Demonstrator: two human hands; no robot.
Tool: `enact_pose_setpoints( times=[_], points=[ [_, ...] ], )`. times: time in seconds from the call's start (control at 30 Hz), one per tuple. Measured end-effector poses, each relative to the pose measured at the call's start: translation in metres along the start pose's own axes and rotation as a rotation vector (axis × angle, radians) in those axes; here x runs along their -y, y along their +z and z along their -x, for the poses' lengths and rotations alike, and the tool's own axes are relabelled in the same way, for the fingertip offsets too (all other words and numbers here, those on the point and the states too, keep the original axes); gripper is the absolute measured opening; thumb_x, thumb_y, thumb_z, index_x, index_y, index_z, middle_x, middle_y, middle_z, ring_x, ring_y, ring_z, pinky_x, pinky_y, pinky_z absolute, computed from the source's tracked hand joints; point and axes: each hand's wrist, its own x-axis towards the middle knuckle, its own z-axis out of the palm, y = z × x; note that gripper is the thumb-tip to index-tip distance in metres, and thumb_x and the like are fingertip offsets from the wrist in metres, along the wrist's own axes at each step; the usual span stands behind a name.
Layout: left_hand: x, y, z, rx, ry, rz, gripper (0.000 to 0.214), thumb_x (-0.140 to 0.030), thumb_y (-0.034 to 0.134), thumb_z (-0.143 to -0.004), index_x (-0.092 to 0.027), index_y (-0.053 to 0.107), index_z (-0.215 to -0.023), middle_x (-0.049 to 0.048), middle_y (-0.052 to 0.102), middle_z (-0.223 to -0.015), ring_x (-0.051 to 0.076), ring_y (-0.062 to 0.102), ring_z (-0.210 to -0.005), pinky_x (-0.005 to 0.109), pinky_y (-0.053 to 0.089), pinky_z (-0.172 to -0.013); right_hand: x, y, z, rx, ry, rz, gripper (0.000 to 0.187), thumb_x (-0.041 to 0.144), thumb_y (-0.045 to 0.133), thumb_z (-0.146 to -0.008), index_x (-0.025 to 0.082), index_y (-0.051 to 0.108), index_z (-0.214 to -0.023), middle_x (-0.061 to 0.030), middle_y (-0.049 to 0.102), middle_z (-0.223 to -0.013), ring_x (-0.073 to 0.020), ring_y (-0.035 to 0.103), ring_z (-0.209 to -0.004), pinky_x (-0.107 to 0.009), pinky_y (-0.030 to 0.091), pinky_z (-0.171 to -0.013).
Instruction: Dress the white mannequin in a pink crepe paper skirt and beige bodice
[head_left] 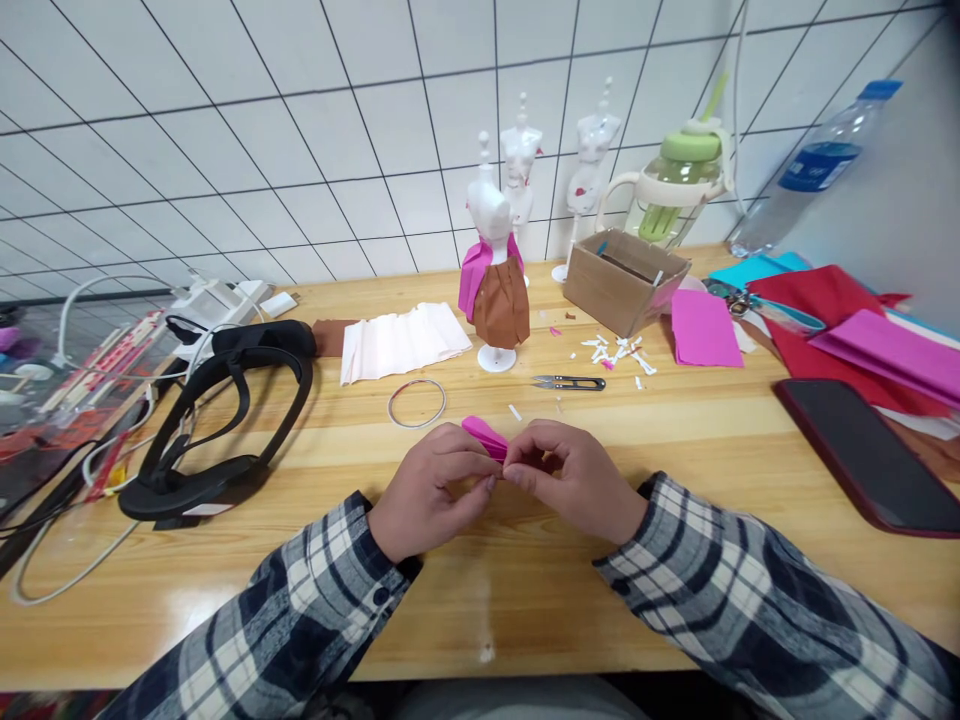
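A small folded piece of bright pink fabric or crepe paper (pixel 486 438) is held low over the table between both hands. My left hand (pixel 435 490) pinches its near end with thumb and fingers closed. Fingertips of my right hand (pixel 576 480) are closed on the same end, touching those of the left. Just beyond stand black thread snips (pixel 570 383) and a thin metal ring (pixel 417 404), both lying flat. A white mini dress form (pixel 491 215) wears a pink drape and a brown pleated skirt (pixel 502 308). The exact grip is partly hidden by the fingers.
Behind are two more dress forms (pixel 520 165), a cardboard box (pixel 622 285), a green-lidded jug (pixel 671 190) and a bottle (pixel 821 165). White material (pixel 405 342) and a black headset strap (pixel 225 420) lie left. Paper scraps (pixel 619 352), a pink sheet (pixel 705 328) and a phone (pixel 874 455) lie right.
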Motion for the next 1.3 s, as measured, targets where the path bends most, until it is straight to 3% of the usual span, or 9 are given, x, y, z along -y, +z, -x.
enact_pose_setpoints(
  times=[0.1,0.2,0.3,0.4,0.57,0.67,0.83,1.3],
  points=[
    [0.003,-0.002,0.002,0.018,-0.022,-0.017,0.016,-0.019,0.057,-0.087,-0.022,0.07,-0.097,0.0057,0.072,-0.087,0.018,0.063,-0.081,0.033,0.049,-0.076,-0.004,-0.007,-0.004,0.094,0.174,-0.318,0.019,0.035,0.073,-0.071,0.017,0.068,-0.073,0.0019,0.06,-0.065,-0.0087,0.047,-0.053,-0.021,0.04,-0.047],
    [0.01,-0.002,0.004,0.041,-0.082,-0.153,0.036,-0.031,0.063,-0.086,-0.021,0.063,-0.121,0.0095,0.071,-0.102,0.022,0.063,-0.093,0.038,0.049,-0.084,-0.007,-0.016,-0.008,-0.037,0.29,-0.533,0.027,0.042,0.078,-0.065,0.017,0.07,-0.074,0.0018,0.061,-0.063,-0.0069,0.045,-0.047,-0.021,0.04,-0.043],
    [0.018,0.0,0.005,0.149,-0.092,-0.318,0.069,-0.042,0.07,-0.079,-0.018,0.047,-0.139,0.014,0.059,-0.133,0.032,0.05,-0.123,0.05,0.038,-0.104,-0.007,-0.024,-0.01,-0.129,0.256,-0.564,0.036,0.042,0.074,-0.071,0.021,0.073,-0.1,-0.0049,0.071,-0.092,-0.009,0.054,-0.058,-0.023,0.047,-0.049],
    [0.02,0.004,0.005,0.262,-0.086,-0.405,0.067,-0.04,0.069,-0.08,-0.021,0.046,-0.14,0.0109,0.055,-0.139,0.034,0.042,-0.132,0.058,0.021,-0.112,-0.008,-0.027,-0.01,-0.095,0.182,-0.379,0.043,0.039,0.068,-0.078,0.022,0.066,-0.118,-0.008,0.069,-0.112,-0.0129,0.061,-0.072,-0.026,0.051,-0.057],
    [0.016,0.006,0.003,0.297,-0.064,-0.447,0.036,-0.035,0.06,-0.088,-0.025,0.061,-0.123,0.006,0.071,-0.112,0.029,0.057,-0.115,0.064,0.005,-0.112,-0.017,-0.026,-0.013,-0.107,0.041,0.277,0.016,0.029,0.061,-0.083,0.019,0.072,-0.088,-0.0034,0.071,-0.084,-0.013,0.055,-0.063,-0.029,0.045,-0.06],
    [0.013,0.005,0.002,0.295,-0.016,-0.46,0.023,-0.029,0.055,-0.091,-0.027,0.067,-0.111,0.0024,0.073,-0.1,0.024,0.061,-0.106,0.063,0.003,-0.112,-0.021,-0.029,-0.014,-0.024,-0.037,0.509,0.011,0.021,0.06,-0.084,0.02,0.071,-0.083,-0.0009,0.068,-0.079,-0.0134,0.054,-0.065,-0.029,0.041,-0.062],
    [0.012,0.005,0.002,0.291,0.038,-0.484,0.022,-0.025,0.052,-0.093,-0.03,0.069,-0.107,-0.0007,0.072,-0.091,0.019,0.062,-0.095,0.059,0.01,-0.112,-0.022,-0.03,-0.015,0.16,-0.113,0.539,0.015,0.011,0.058,-0.084,0.019,0.07,-0.084,-0.0009,0.067,-0.082,-0.0148,0.059,-0.078,-0.028,0.042,-0.07],
    [0.017,0.009,0.006,0.313,0.051,-0.476,0.02,-0.025,0.053,-0.092,-0.03,0.067,-0.105,-0.0033,0.069,-0.088,0.016,0.059,-0.091,0.052,0.017,-0.114,-0.029,-0.029,-0.015,0.28,-0.219,0.641,0.019,0.018,0.057,-0.091,0.023,0.076,-0.09,-0.001,0.065,-0.081,-0.0133,0.058,-0.079,-0.024,0.041,-0.071]
  ],
)
